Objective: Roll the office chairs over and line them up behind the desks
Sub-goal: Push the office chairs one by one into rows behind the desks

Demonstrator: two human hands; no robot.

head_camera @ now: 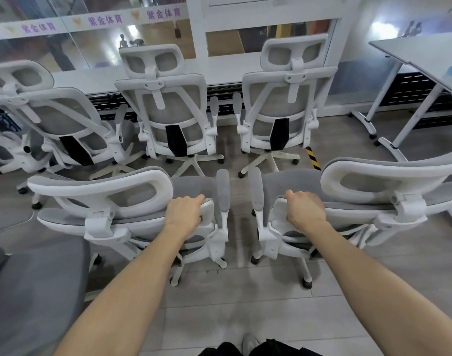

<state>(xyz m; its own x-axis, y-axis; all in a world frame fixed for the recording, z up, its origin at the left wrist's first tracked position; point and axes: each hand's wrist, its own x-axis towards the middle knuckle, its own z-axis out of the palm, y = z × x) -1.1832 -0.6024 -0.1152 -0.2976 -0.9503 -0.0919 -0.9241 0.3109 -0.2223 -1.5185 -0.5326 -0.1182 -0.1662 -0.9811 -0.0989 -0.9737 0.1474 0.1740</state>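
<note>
Two white office chairs with grey mesh stand side by side right in front of me, backs toward me. My left hand [186, 210] grips the top corner of the left chair's backrest [132, 222]. My right hand [306, 208] grips the top corner of the right chair's backrest [353, 211]. Their grey armrests nearly touch in the gap between them. Beyond them, three matching chairs [173, 111] stand in a row facing the long white desk [96, 80] along the glass wall.
A white desk on castors [425, 57] stands at the right. The seat of another grey chair [37, 286] fills the lower left. A yellow-black floor marker [312, 158] lies between the rows. Grey floor lies open around my feet [249, 344].
</note>
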